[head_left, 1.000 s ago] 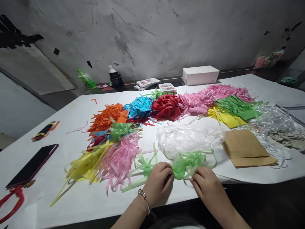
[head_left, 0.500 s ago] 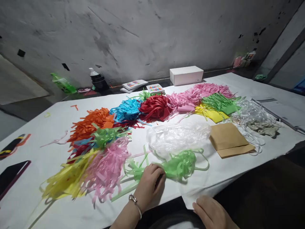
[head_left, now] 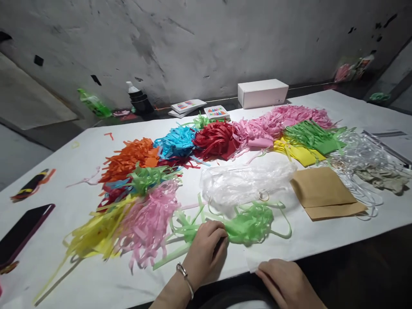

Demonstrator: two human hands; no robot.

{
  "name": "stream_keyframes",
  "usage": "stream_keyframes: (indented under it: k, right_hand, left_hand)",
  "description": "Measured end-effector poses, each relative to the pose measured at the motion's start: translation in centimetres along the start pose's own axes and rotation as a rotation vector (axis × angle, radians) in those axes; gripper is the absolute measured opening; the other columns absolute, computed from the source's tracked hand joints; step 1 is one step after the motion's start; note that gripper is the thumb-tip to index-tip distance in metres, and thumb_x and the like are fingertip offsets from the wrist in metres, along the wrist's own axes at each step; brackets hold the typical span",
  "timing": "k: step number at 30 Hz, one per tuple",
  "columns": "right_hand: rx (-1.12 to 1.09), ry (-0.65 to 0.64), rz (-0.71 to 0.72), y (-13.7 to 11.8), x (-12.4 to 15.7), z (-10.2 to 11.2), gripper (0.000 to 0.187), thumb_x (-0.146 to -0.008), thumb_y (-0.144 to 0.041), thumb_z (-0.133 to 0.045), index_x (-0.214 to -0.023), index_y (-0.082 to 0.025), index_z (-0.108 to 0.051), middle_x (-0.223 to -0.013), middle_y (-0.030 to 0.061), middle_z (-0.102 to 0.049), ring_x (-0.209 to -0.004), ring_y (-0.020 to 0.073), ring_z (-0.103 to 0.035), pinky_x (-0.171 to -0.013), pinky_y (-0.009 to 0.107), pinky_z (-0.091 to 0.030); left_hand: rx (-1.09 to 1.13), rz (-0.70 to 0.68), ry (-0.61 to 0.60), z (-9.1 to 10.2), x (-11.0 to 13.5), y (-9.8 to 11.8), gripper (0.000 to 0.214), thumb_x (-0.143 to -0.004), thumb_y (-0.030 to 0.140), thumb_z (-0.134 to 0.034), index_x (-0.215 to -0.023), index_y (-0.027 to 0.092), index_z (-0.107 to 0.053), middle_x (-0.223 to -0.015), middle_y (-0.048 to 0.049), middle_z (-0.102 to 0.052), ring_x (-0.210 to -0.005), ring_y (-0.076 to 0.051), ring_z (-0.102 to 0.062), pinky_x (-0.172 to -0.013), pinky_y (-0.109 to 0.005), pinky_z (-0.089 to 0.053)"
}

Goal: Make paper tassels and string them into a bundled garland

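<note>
My left hand (head_left: pixel 208 251), with a silver bangle on its wrist, is closed on a bunch of light green tissue-paper streamers (head_left: pixel 249 224) lying near the table's front edge. Strips of it spread out on both sides of the fingers. To the right, at the table edge, my right hand (head_left: pixel 286 281) pinches the corner of a thin see-through plastic sheet or bag (head_left: pixel 252 262). Whether this plastic covers the green bunch is hard to see. Just behind lies a heap of clear plastic bags (head_left: pixel 244 182). Pink streamers (head_left: pixel 152 214) and yellow streamers (head_left: pixel 99 231) lie left of my left hand.
Orange (head_left: pixel 131 159), blue (head_left: pixel 177 141), red (head_left: pixel 215 139) and pink (head_left: pixel 299 116) streamer bunches form an arc across the table. A brown paper envelope (head_left: pixel 325 191) lies right, near white cords (head_left: pixel 370 150). A phone (head_left: pixel 25 231) is left; a white box (head_left: pixel 262 94) stands behind.
The view has shifted a little, so objects at the sides sit differently in it. My right hand has drawn slightly left and up with the plastic. My left hand stays on the green streamers.
</note>
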State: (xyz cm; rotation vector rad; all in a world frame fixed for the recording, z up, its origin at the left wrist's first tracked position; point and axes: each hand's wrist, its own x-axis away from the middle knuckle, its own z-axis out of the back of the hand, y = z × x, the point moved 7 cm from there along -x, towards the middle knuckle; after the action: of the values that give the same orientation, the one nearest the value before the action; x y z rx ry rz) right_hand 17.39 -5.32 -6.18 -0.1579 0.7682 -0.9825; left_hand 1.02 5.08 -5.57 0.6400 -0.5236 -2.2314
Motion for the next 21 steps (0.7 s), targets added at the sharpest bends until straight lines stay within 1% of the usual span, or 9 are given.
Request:
stream_keyframes:
  k: [2,4,7,9,11,14,16,18,21]
  right_hand:
    - [-0.09,-0.008,-0.053,0.5,-0.8,0.4,0.03,-0.104,-0.021,-0.04,-0.084,-0.02,-0.062,-0.061,-0.0026,-0.06,-0.053,0.0107,-0.06,-0.055,0.021,-0.045]
    - [-0.133,0.054,-0.001,0.1,-2.2,0.9,0.025,-0.102,-0.018,-0.042,-0.091,-0.02,-0.064,-0.064,-0.0017,-0.063,-0.055,0.0111,-0.061,-0.057,0.02,-0.049]
    - [-0.049,0.07,0.138,-1.2,-4.8,0.2,0.032,-0.094,-0.005,-0.042,-0.117,-0.012,-0.064,-0.095,0.0107,-0.074,-0.088,0.0181,-0.07,-0.079,0.026,-0.056]
    - [0.068,0.008,0.18,-1.6,-6.3,-1.3,0.044,-0.089,0.001,-0.039,-0.128,-0.007,-0.059,-0.117,0.0161,-0.071,-0.11,0.0222,-0.066,-0.093,0.033,-0.054]
    - [0.163,-0.003,0.146,-1.0,-7.1,-2.3,0.045,-0.088,0.0,-0.039,-0.126,-0.008,-0.062,-0.121,0.0147,-0.071,-0.115,0.0232,-0.064,-0.096,0.036,-0.052]
    - [0.233,-0.042,0.078,1.8,-6.6,-2.6,0.039,-0.091,-0.006,-0.043,-0.122,-0.014,-0.066,-0.125,0.0113,-0.07,-0.12,0.025,-0.062,-0.103,0.044,-0.046]
    - [0.289,-0.091,0.073,4.3,-5.3,-1.6,0.037,-0.092,-0.01,-0.045,-0.123,-0.016,-0.064,-0.128,0.0113,-0.068,-0.123,0.0258,-0.059,-0.106,0.048,-0.042]
    - [0.407,-0.119,0.041,7.1,-3.8,0.4,0.033,-0.096,-0.02,-0.044,-0.122,-0.016,-0.065,-0.128,0.0131,-0.068,-0.121,0.0297,-0.06,-0.103,0.053,-0.042]
    - [0.581,-0.008,-0.071,9.2,-2.5,4.8,0.033,-0.099,-0.027,-0.038,-0.108,-0.016,-0.068,-0.121,0.0168,-0.069,-0.108,0.0347,-0.065,-0.092,0.056,-0.045]
  left_hand:
    - [-0.003,-0.015,0.01,0.0,0.1,0.3,0.014,-0.093,0.011,-0.047,-0.092,0.019,-0.059,-0.095,-0.0078,-0.066,-0.086,-0.021,-0.059,-0.076,-0.036,-0.048]
    - [-0.021,-0.05,0.032,0.1,0.2,0.7,0.016,-0.093,0.009,-0.047,-0.094,0.019,-0.059,-0.093,-0.0075,-0.066,-0.085,-0.021,-0.058,-0.076,-0.036,-0.047]
    - [-0.082,-0.13,0.047,0.1,0.5,1.7,0.017,-0.095,0.009,-0.046,-0.099,0.018,-0.059,-0.091,-0.0074,-0.068,-0.083,-0.021,-0.057,-0.077,-0.037,-0.046]
    - [-0.131,-0.187,0.031,0.0,0.6,2.4,0.017,-0.097,0.01,-0.044,-0.104,0.016,-0.059,-0.094,-0.0081,-0.069,-0.084,-0.021,-0.057,-0.083,-0.04,-0.046]
    - [-0.17,-0.226,0.007,0.0,0.8,2.8,0.02,-0.1,0.011,-0.04,-0.105,0.014,-0.059,-0.095,-0.0084,-0.07,-0.086,-0.022,-0.059,-0.088,-0.042,-0.046]
    - [-0.191,-0.214,-0.022,-0.1,1.1,2.7,0.023,-0.102,0.011,-0.037,-0.1,0.015,-0.06,-0.095,-0.008,-0.071,-0.087,-0.022,-0.06,-0.088,-0.041,-0.047]
    - [-0.177,-0.184,-0.023,-0.1,1.2,2.4,0.022,-0.101,0.01,-0.039,-0.099,0.015,-0.06,-0.095,-0.0081,-0.07,-0.086,-0.021,-0.06,-0.085,-0.039,-0.048]
    - [-0.152,-0.161,-0.018,-0.1,1.3,2.2,0.021,-0.1,0.01,-0.04,-0.1,0.016,-0.059,-0.095,-0.0083,-0.07,-0.086,-0.021,-0.06,-0.083,-0.039,-0.049]
    - [-0.118,-0.138,-0.026,-0.2,1.2,2.1,0.022,-0.1,0.01,-0.039,-0.102,0.017,-0.059,-0.095,-0.0092,-0.07,-0.087,-0.021,-0.06,-0.083,-0.039,-0.049]
